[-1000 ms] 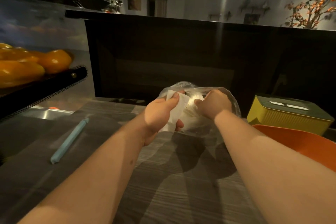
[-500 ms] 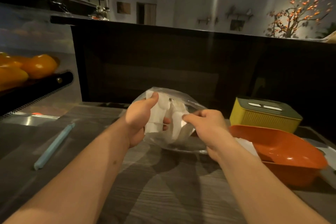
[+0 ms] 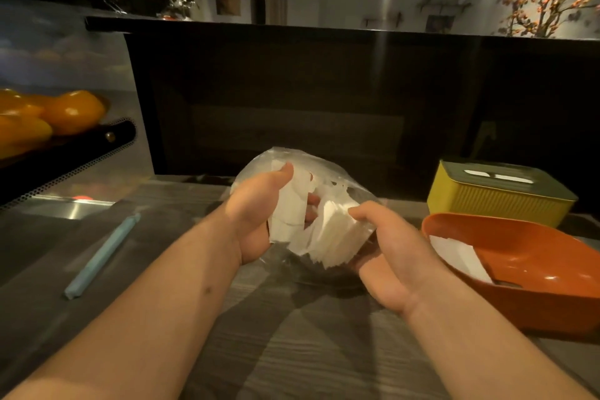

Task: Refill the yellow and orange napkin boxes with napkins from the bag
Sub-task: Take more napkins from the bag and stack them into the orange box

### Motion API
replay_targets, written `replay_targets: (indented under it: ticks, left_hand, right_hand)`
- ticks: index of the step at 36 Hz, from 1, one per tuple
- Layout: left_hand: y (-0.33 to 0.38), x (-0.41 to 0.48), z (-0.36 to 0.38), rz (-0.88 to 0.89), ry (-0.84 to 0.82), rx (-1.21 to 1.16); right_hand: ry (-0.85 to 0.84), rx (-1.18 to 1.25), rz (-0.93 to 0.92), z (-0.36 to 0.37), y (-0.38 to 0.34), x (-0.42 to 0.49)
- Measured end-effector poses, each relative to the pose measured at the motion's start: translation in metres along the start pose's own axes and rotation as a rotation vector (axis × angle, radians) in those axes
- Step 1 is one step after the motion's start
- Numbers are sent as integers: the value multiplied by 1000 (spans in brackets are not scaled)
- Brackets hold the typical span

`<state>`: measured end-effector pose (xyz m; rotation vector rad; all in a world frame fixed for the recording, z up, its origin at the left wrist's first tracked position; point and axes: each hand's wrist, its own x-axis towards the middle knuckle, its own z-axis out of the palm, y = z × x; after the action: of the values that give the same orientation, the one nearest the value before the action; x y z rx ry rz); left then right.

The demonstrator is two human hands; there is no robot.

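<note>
A clear plastic bag [image 3: 337,172] of white napkins sits at the middle of the grey wooden counter. My left hand [image 3: 256,204] grips the bag's left side, thumb on top. My right hand [image 3: 389,253] pinches a stack of white napkins [image 3: 334,237] that fans out of the bag's mouth. The orange napkin box [image 3: 535,273] lies open at the right with a few white napkins inside. Behind it stands the yellow napkin box [image 3: 493,201], its dark lid on, napkins showing through the slot.
A light blue bag clip [image 3: 100,256] lies on the counter at the left. Orange fruit [image 3: 65,114] sits on a black tray [image 3: 74,156] at the far left. A dark wall panel [image 3: 292,101] rises right behind the counter.
My right hand has drawn the napkin stack further out of the bag and toward me. The left hand keeps its grip on the bag.
</note>
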<state>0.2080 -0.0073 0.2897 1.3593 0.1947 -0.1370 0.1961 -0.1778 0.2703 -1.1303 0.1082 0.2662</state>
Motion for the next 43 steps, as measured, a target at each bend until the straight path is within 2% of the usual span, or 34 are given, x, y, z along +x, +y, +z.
replay_targets:
  ticks: [7,16,23,29,32,37,43]
  left_hand:
    - [0,-2,-2,55,-60,1]
    - [4,-9,-2,94,-224,12]
    - [13,-10,-12,190,-208,-174]
    - [16,-7,-21,176,-205,-386]
    - [17,-7,-21,151,-203,-436]
    - [18,-10,-15,138,-178,-451]
    - [11,-12,-1,102,-56,-242]
  right_hand:
    - [-93,23,55,6,2,-2]
    - [-73,10,111,9,9,-2]
    - [-129,74,153,5,0,-10]
    - [-227,-22,145,-1,-15,-19]
    - [-268,-43,79,-6,-22,-25]
    - [-291,-21,-132,-5,-28,-32]
    - [18,3,-489,-3,-22,-27]
